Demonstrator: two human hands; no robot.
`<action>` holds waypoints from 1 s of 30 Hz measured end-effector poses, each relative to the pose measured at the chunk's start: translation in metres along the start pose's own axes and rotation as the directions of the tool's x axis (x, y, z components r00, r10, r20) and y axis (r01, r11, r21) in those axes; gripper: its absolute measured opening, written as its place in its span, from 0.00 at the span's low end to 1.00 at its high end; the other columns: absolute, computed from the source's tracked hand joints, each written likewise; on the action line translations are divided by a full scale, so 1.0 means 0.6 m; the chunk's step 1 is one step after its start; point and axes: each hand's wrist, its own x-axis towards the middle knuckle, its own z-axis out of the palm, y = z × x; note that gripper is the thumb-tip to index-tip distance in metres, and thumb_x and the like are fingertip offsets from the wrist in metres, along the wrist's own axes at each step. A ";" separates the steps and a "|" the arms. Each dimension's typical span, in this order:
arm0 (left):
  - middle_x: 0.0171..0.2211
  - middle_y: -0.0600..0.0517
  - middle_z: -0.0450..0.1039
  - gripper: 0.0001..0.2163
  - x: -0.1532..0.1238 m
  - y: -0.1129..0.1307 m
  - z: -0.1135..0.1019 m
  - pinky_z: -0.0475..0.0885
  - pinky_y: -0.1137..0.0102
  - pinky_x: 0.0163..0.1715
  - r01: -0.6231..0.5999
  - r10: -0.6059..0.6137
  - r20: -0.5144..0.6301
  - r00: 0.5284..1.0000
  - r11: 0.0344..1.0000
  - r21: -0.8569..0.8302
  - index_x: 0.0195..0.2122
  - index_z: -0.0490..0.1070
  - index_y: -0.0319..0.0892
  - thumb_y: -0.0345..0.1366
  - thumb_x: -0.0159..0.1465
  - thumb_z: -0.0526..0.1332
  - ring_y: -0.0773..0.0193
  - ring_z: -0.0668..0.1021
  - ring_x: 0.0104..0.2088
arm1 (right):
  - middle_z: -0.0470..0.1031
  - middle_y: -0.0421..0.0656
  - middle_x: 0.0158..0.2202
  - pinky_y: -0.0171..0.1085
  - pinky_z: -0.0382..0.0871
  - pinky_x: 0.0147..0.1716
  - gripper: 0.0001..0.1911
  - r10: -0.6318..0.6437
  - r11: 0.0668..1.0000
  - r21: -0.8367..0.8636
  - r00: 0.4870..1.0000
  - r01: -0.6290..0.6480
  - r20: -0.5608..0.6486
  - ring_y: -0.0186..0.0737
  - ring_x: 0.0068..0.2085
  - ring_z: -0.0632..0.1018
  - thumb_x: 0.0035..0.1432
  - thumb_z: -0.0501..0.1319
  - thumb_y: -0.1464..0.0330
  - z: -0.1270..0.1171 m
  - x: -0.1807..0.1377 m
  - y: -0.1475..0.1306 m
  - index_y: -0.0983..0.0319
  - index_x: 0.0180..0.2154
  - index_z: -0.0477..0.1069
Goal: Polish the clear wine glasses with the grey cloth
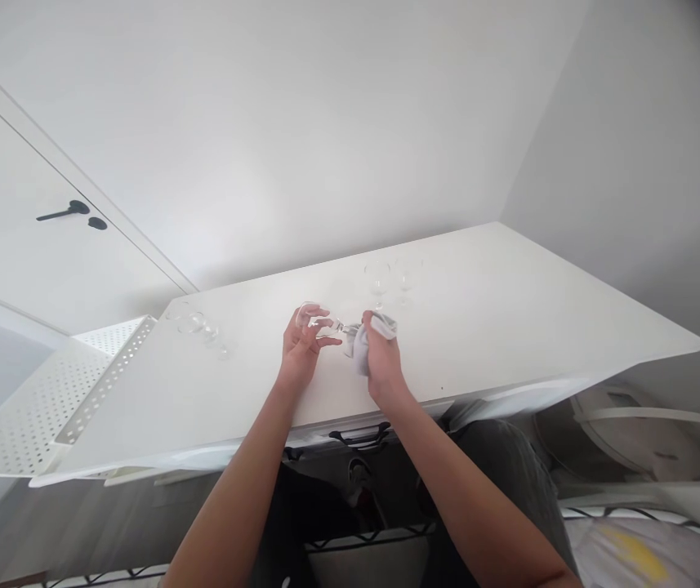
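Note:
Above the middle of the white tabletop, a clear stemmed glass [325, 326] is held sideways. My left hand [304, 347] has its fingers curled around the bowl, on the left. On the right, my right hand [381, 359] grips a light grey cloth [360, 349], which is wrapped about the stem end, so the foot of the glass is hidden. Just beyond my right hand stand two more clear stemmed glasses, one glass [378, 282] beside another glass [406, 279]. Further off to the left are other faint clear glasses [193, 322].
The white table [478, 327] runs along a pale wall. A white perforated panel [37, 408] adjoins its left end, near a door with a black handle [64, 211]. Black drawer handles [358, 437] show under the front edge. A round lidded container [631, 437] sits below at the right.

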 end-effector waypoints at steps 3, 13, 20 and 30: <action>0.51 0.45 0.69 0.24 -0.002 0.002 0.003 0.85 0.67 0.34 -0.012 0.013 -0.018 1.000 0.999 0.050 0.57 0.73 0.46 0.53 0.64 0.69 0.60 0.77 0.45 | 0.58 0.33 0.21 0.34 0.61 0.22 0.21 0.181 0.970 0.167 0.983 -0.174 -0.025 0.33 0.23 0.62 0.64 0.59 0.48 0.002 0.007 0.000 0.57 0.30 0.60; 0.53 0.45 0.69 0.23 -0.001 -0.008 -0.008 0.85 0.71 0.31 -0.023 0.046 -0.173 0.984 0.991 0.133 0.60 0.75 0.49 0.49 0.66 0.69 0.63 0.76 0.45 | 0.76 0.43 0.47 0.35 0.67 0.27 0.20 -0.318 0.784 -0.497 0.928 0.373 0.194 0.33 0.29 0.75 0.55 0.55 0.77 -0.075 0.003 -0.110 0.57 0.48 0.73; 0.55 0.46 0.68 0.26 -0.001 -0.015 -0.007 0.85 0.70 0.33 -0.058 0.104 -0.171 0.980 0.965 0.256 0.61 0.75 0.52 0.48 0.62 0.72 0.62 0.75 0.46 | 0.72 0.45 0.62 0.39 0.68 0.35 0.30 0.126 0.065 -0.800 0.791 0.596 0.599 0.41 0.37 0.81 0.61 0.53 0.75 -0.057 -0.023 -0.102 0.48 0.60 0.73; 0.52 0.44 0.68 0.29 -0.003 -0.021 -0.002 0.83 0.69 0.31 -0.042 0.071 -0.072 0.995 0.938 0.343 0.62 0.73 0.51 0.46 0.61 0.74 0.58 0.72 0.46 | 0.77 0.49 0.53 0.39 0.70 0.35 0.18 0.276 -0.068 -0.791 0.773 0.608 0.571 0.44 0.39 0.83 0.63 0.55 0.74 -0.037 -0.025 -0.060 0.59 0.51 0.76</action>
